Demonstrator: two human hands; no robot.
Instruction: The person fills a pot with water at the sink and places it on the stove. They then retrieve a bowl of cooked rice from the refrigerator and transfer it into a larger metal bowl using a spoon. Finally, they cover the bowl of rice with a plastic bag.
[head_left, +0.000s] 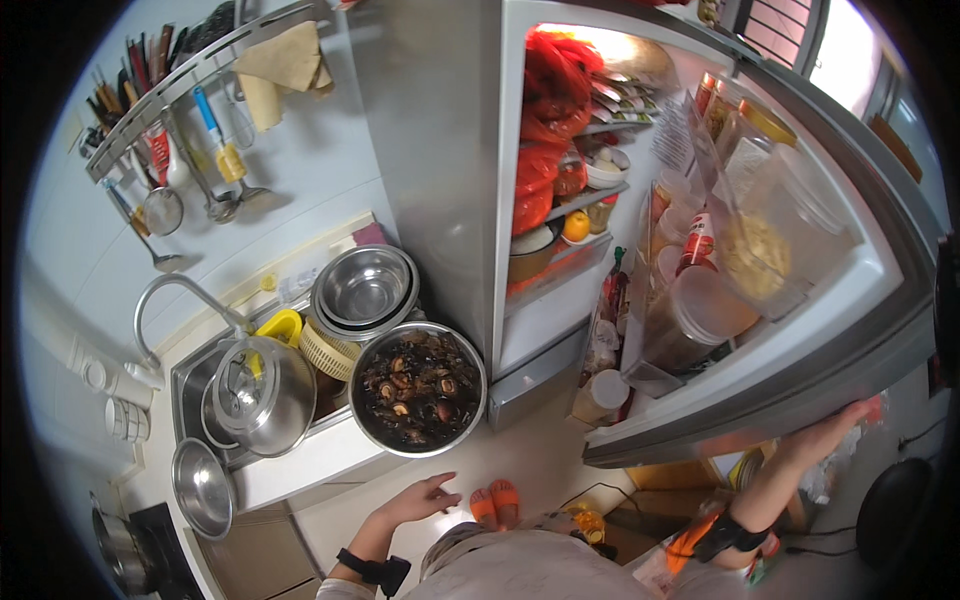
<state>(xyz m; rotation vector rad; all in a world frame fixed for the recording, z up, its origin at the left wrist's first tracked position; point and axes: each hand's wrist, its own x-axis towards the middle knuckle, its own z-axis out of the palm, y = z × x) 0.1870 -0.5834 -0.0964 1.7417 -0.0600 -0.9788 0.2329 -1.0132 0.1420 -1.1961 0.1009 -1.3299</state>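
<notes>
A refrigerator's door (885, 300) stands wide open before me, its shelves full of jars. My right hand (825, 435) is at the door's outer side, near its edge; its fingertips are partly hidden, so its grip is unclear. My left hand (424, 497) hovers with fingers apart and nothing in it, below a steel bowl (480, 405) of dark mushrooms in liquid at the counter's edge. Inside the fridge are red plastic bags (551, 97), a white bowl of eggs (607, 174), an orange (576, 226) and a pot (534, 259).
Left of the fridge, a sink (180, 390) holds a lidded steel pot (281, 405) and a cream basket (328, 350). Nested steel bowls (367, 285) stand behind. Another steel bowl (202, 487) sits at the counter's edge. Utensils hang from a wall rail (187, 82).
</notes>
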